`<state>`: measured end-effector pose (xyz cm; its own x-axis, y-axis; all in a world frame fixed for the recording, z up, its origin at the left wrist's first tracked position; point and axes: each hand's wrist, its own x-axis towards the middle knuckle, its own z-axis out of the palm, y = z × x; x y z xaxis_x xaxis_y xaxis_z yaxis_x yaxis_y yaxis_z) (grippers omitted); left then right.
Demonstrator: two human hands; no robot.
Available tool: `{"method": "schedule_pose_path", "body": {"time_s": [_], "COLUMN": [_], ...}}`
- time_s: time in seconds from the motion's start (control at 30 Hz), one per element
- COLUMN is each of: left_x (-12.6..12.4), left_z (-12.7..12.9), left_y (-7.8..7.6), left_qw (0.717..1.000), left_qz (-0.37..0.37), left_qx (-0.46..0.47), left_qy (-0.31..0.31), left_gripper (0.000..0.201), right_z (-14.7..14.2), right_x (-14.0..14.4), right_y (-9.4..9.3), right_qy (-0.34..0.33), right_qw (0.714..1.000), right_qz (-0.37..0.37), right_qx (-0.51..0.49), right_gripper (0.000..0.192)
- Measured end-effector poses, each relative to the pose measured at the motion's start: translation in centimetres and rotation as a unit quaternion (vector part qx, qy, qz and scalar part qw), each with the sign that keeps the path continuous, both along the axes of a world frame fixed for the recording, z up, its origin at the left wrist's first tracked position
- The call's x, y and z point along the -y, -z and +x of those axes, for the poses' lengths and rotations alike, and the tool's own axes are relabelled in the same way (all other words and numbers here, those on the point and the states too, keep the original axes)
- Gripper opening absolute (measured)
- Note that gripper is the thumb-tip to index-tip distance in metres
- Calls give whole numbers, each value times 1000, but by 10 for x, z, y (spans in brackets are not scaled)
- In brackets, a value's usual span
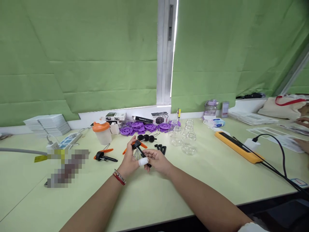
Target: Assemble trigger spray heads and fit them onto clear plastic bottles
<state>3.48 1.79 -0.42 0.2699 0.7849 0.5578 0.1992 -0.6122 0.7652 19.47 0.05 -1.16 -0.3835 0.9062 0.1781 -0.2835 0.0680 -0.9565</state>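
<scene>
Broadly, a pale green table [169,193] spreads under everything, with a yellow power strip [238,146] to the right and purple plastic wheels [145,126] at the back. Both hands meet at centre: the left hand [130,161] and right hand [156,160] pinch a small black dropper [139,149] just above the tabletop.
</scene>
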Motion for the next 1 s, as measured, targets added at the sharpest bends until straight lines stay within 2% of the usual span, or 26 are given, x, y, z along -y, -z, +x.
{"method": "schedule_pose_path", "body": {"time_s": [0.13,0.23,0.3,0.5,0.73,1.0], "left_x": [5,7,7,11,20,20], "left_z": [1,2,1,0,4,8], "left_y": [-6,-8,-9,-14,-18,-12], "left_qw": [995,985,977,960,948,955], "left_qz": [70,119,138,162,174,186], "left_qx": [-72,-124,-158,-226,-252,-209], "left_qy": [-20,-23,-27,-34,-91,-96], "left_gripper": [106,106,108,134,122,111], "right_z": [2,4,5,6,7,7], "right_x": [1,4,6,8,6,8], "right_y": [-2,-5,-6,-7,-5,-3], "right_qy": [-17,-39,-42,-65,-85,-92], "right_qw": [999,999,998,997,995,994], "right_qz": [-18,-18,-16,-10,9,-14], "right_qx": [-24,-32,-34,-28,-44,-63], "right_gripper": [45,42,40,41,33,35]}}
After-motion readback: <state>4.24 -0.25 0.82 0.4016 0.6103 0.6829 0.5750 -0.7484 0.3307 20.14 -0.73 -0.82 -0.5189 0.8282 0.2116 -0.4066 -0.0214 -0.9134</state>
